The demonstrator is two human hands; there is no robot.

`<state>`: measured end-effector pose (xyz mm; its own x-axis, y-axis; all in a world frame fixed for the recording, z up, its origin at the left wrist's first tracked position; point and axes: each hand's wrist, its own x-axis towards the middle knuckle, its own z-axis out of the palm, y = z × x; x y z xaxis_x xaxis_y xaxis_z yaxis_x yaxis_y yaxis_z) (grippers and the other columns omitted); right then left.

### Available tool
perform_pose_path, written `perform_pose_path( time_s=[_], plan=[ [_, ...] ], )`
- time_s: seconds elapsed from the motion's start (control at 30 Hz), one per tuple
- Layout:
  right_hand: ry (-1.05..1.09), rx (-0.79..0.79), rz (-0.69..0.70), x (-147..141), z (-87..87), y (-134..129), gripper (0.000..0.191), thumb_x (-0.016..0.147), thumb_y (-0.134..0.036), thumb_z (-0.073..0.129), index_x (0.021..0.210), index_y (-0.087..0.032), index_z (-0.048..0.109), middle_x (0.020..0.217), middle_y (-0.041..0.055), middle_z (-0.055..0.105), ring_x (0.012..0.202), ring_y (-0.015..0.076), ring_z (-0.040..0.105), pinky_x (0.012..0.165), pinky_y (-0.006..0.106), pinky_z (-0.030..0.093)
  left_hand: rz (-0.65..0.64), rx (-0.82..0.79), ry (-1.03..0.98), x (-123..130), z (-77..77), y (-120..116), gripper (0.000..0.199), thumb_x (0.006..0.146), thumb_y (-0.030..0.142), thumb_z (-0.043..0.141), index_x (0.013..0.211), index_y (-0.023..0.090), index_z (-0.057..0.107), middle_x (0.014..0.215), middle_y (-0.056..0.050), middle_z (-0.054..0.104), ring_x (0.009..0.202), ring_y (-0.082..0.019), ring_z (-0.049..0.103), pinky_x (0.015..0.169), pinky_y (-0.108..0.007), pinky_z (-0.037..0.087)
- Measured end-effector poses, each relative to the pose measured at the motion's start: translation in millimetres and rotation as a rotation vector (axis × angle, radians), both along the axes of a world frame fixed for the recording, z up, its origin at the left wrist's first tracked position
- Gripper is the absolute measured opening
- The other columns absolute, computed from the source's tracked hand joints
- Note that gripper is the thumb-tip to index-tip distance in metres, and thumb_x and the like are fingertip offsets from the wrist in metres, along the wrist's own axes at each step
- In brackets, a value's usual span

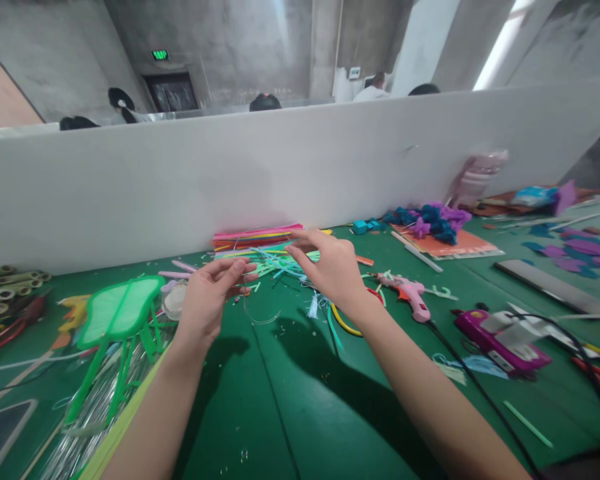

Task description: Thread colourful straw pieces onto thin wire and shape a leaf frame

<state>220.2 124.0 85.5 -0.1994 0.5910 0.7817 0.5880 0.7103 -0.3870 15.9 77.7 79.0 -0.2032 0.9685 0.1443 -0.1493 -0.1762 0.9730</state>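
Note:
My left hand (213,293) is raised over the green table (260,413), its thumb and fingers pinched on a thin clear thread (263,322) that curls down below the fingertips. To its right, my right hand (330,267) hangs above the pile of coloured strips (280,263), thumb and forefinger apart, with nothing visible between them. Pink, red and yellow strips (255,237) lie behind the hands against the partition. A small pale blue tassel (313,307) is on the table between my hands.
A green folding stool (123,310) stands at the left over silvery strips. On the right are a pink glue gun (415,297), a magenta power strip (503,340) with cables, and purple and blue flowers (433,220). A grey partition (290,167) runs behind; people sit beyond it.

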Motion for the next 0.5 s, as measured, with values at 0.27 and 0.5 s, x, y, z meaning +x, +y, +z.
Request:
perform_pose_path(
  time_s=[0.27,0.5],
  plan=[
    [0.016,0.072,-0.009,0.1,-1.9,1.8,0.013,0.093,-0.025,0.060,0.095,-0.019,0.071,0.089,0.0032,0.078,0.084,0.0193,0.073,0.085,0.035,0.051,-0.009,0.000,-0.016,-0.8,1.2,1.2,0.035,0.066,0.039,0.088,0.086,0.015,0.074,0.087,-0.008,0.079,0.073,-0.016,0.074,0.056,-0.019,0.057],
    [0.018,0.035,-0.035,-3.1,-1.6,-0.8,0.010,0.092,-0.024,0.060,0.089,-0.019,0.069,0.085,0.0029,0.077,0.081,0.0191,0.072,0.084,0.034,0.050,-0.019,0.001,-0.031,0.8,1.8,0.6,0.035,0.065,0.039,0.089,0.084,0.015,0.074,0.084,-0.008,0.079,0.071,-0.016,0.074,0.057,-0.019,0.057]
  ],
)
